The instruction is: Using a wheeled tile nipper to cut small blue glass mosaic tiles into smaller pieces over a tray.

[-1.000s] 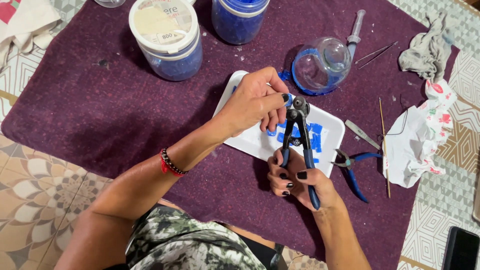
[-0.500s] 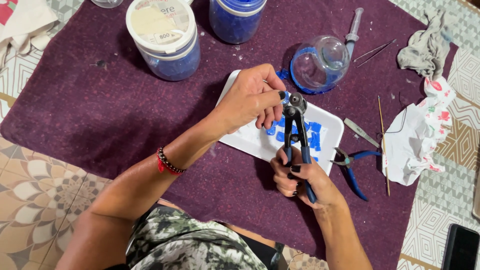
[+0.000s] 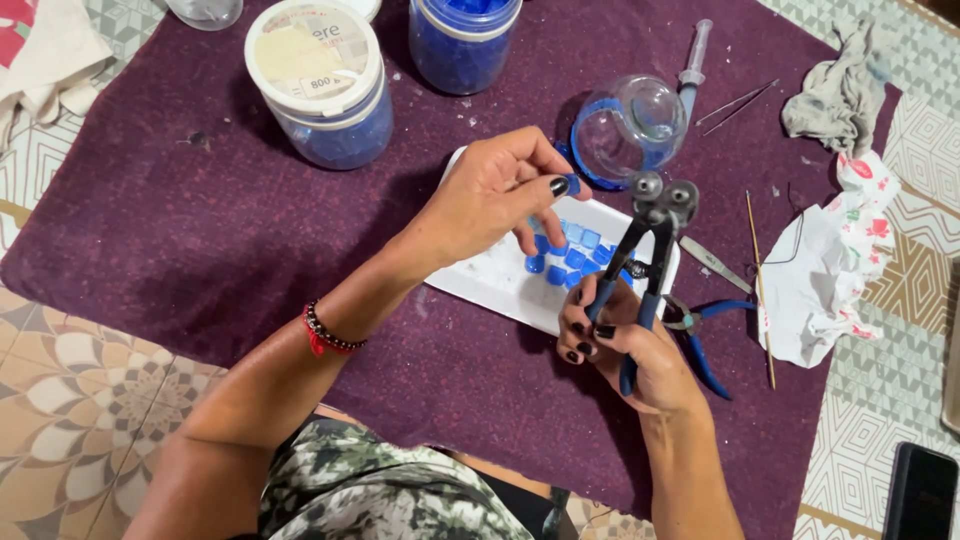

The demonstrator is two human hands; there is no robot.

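Left hand (image 3: 500,200): fingers curled, thumb and forefinger pinched shut on one small blue tile (image 3: 571,185), held just above the white tray (image 3: 480,280), at ten o'clock from the nipper head.

Right hand (image 3: 625,345): wrapped around both blue handles of the wheeled tile nippers (image 3: 640,270), grip loose rather than squeezed; the handles stand a little apart, and the twin cutting wheels at twelve o'clock hold nothing between them.

Blue tile, handling, as I judge it: glass by its look, light, stiff, brittle, slick on its glossy face, sharp at any cut edge. Best taken by two opposite edges with fingertips, leaving the part to be nipped clear.

Nippers: rigid metal, heavier at the head; held low on the handles for leverage.

Loose blue tiles (image 3: 575,255): scattered in the tray, at six o'clock from my left fingertips.
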